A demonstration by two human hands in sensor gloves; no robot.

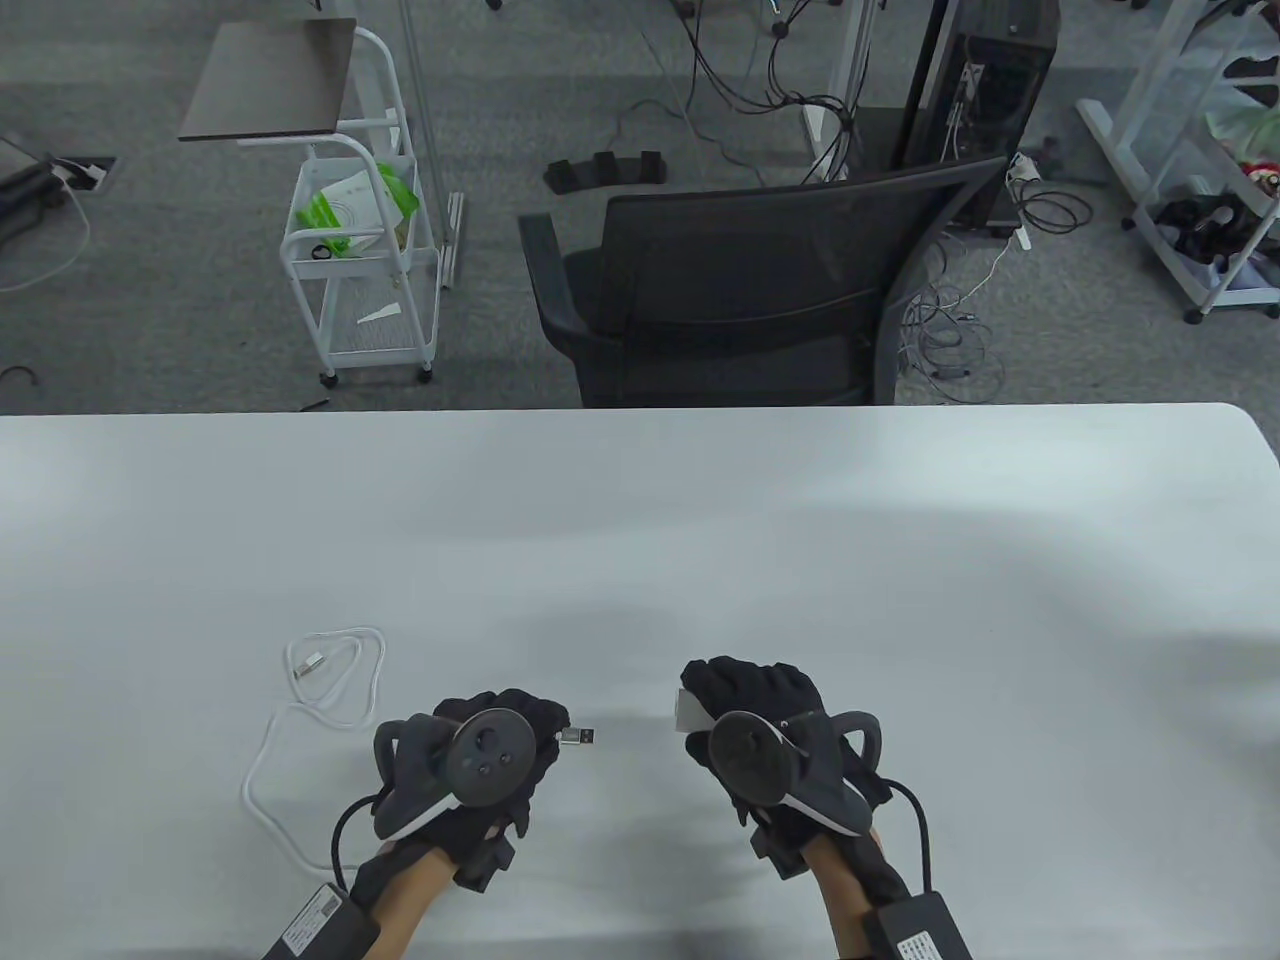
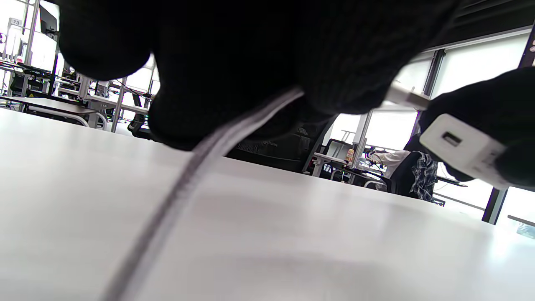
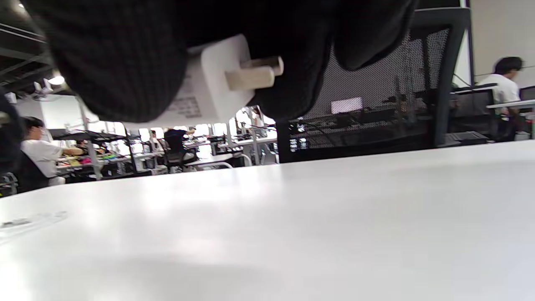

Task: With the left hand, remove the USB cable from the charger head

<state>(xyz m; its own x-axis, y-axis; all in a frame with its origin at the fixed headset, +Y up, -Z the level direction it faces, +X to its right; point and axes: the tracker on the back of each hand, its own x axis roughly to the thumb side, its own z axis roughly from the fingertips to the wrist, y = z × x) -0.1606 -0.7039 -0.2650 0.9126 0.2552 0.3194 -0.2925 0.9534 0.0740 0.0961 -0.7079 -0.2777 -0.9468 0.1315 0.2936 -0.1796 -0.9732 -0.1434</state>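
Where the table's near edge meets our wrists, we see our left hand (image 1: 480, 745) pinching the USB cable (image 1: 300, 745) just behind its plug (image 1: 578, 737), the metal tip poking out past the fingers and pointing right, its long axis running across the table (image 1: 700, 520) toward the charger head (image 1: 690, 712). Our right hand (image 1: 765, 720) grips that white charger head, fingers pressed around its body, its port facing left toward the plug; the two are apart, a gap between them. Left of the hand, the cable's slack trails across the table and coils in a loop ending in its other plug (image 1: 308, 665). Beyond the far edge stands a black mesh chair (image 1: 740, 290)
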